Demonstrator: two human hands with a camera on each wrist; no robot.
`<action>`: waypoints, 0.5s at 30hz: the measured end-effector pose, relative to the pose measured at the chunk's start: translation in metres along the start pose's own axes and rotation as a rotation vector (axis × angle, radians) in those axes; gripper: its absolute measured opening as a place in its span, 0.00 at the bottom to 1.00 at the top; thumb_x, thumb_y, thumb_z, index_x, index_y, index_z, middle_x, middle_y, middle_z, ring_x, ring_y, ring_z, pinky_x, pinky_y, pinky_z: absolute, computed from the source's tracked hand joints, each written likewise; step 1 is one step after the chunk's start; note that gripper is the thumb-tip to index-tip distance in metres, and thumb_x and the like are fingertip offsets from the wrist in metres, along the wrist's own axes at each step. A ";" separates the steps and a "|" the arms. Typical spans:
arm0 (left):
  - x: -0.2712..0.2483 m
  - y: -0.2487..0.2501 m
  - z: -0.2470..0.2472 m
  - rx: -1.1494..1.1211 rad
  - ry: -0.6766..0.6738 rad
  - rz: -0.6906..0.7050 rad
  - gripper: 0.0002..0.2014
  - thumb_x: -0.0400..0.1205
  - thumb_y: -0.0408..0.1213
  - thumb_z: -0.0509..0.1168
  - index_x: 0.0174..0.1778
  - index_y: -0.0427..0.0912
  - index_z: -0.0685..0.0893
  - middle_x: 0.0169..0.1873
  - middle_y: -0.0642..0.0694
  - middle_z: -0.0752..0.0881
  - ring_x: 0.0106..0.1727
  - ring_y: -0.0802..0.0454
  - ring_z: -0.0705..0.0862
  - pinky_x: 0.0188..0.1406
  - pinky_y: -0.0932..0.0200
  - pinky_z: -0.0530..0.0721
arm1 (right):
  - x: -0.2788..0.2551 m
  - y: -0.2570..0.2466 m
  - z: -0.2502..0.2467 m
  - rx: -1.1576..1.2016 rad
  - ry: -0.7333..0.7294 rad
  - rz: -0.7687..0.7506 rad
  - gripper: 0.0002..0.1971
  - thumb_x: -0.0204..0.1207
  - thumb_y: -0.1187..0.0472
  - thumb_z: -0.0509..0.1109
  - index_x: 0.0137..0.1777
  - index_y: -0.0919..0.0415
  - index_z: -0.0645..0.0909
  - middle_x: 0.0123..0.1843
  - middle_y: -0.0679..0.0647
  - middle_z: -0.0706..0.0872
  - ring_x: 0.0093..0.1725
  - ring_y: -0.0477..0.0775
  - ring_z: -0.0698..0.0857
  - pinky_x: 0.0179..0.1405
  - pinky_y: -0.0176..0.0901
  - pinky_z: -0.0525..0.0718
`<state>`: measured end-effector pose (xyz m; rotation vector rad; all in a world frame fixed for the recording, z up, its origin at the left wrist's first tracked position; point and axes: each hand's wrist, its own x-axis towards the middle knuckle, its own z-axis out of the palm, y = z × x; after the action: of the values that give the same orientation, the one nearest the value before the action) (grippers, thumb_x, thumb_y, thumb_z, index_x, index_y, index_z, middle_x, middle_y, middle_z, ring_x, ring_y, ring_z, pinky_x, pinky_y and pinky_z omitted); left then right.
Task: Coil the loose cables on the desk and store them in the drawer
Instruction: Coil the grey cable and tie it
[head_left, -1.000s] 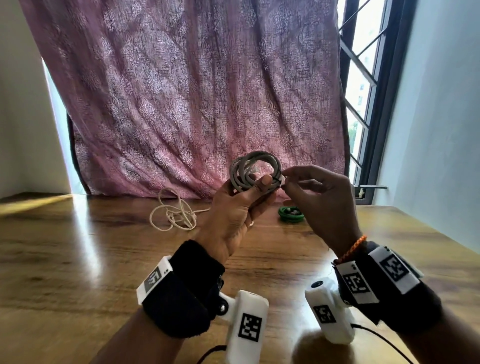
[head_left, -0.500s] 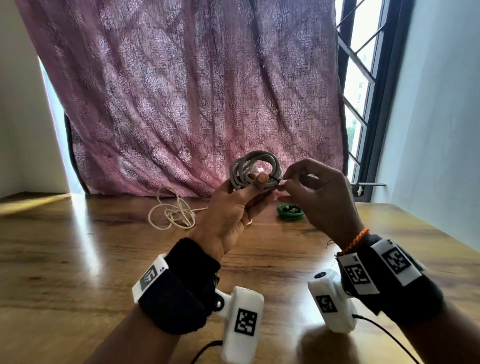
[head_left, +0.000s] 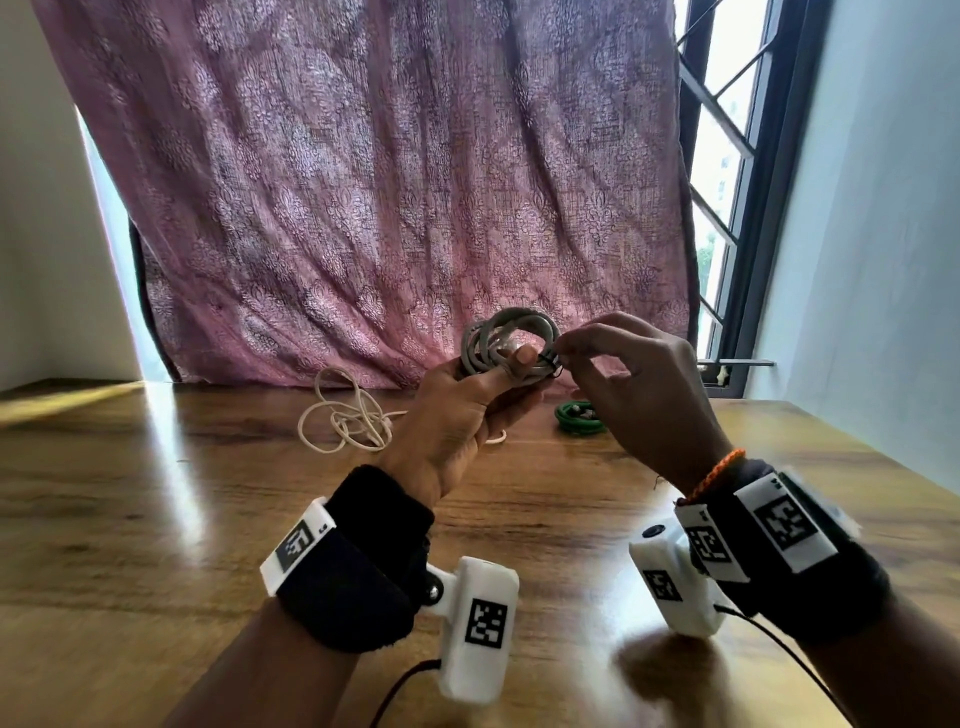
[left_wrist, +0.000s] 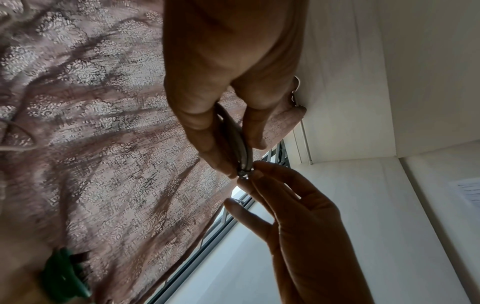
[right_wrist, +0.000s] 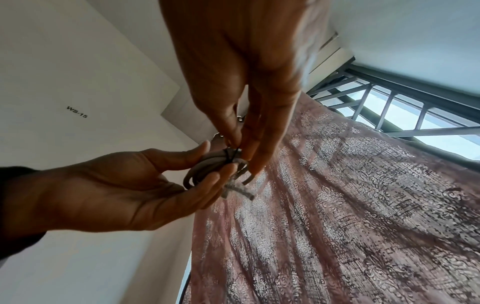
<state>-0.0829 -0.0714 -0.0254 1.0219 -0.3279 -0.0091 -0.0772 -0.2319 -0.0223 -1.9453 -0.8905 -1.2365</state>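
Observation:
A grey cable coil (head_left: 506, 343) is held up above the wooden desk (head_left: 156, 519). My left hand (head_left: 467, 410) grips the grey cable coil (left_wrist: 237, 142) (right_wrist: 207, 166) between thumb and fingers. My right hand (head_left: 623, 384) pinches a thin black tie (right_wrist: 232, 155) wrapped round the coil's right side (head_left: 555, 361). A loose cream cable (head_left: 345, 415) lies tangled on the desk behind my left hand. A coiled green cable (head_left: 576, 415) (left_wrist: 62, 275) lies on the desk behind my right hand. No drawer is in view.
A pink patterned curtain (head_left: 389, 182) hangs behind the desk. A barred window (head_left: 727, 182) stands at the back right, with a white wall (head_left: 883, 260) on the right. Bare desk surface spreads to the left and front.
My right hand has shifted slightly at the coil's right side, fingers working the black tie. The left hand keeps holding the coil in about the same place.

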 end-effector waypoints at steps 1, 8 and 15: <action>0.000 0.000 0.000 -0.017 0.003 0.001 0.19 0.68 0.34 0.71 0.52 0.26 0.83 0.43 0.39 0.90 0.43 0.49 0.90 0.44 0.62 0.89 | 0.000 0.000 0.000 -0.010 0.005 -0.022 0.06 0.73 0.73 0.71 0.45 0.66 0.88 0.42 0.56 0.87 0.40 0.44 0.84 0.41 0.33 0.83; -0.001 0.000 0.005 -0.115 0.038 0.034 0.27 0.66 0.34 0.71 0.59 0.23 0.80 0.49 0.34 0.88 0.49 0.44 0.88 0.44 0.64 0.88 | 0.000 -0.003 0.001 -0.012 0.048 -0.054 0.06 0.73 0.72 0.71 0.46 0.66 0.89 0.41 0.58 0.86 0.38 0.47 0.84 0.33 0.36 0.84; -0.002 0.000 0.002 -0.112 0.007 0.022 0.19 0.71 0.33 0.69 0.54 0.24 0.82 0.43 0.38 0.90 0.41 0.49 0.90 0.41 0.65 0.89 | -0.002 0.000 0.003 -0.075 -0.002 -0.139 0.07 0.73 0.74 0.70 0.46 0.68 0.88 0.42 0.59 0.85 0.39 0.48 0.83 0.40 0.34 0.83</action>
<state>-0.0856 -0.0726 -0.0246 0.9067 -0.3288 -0.0038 -0.0758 -0.2297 -0.0250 -1.9717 -1.0077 -1.3654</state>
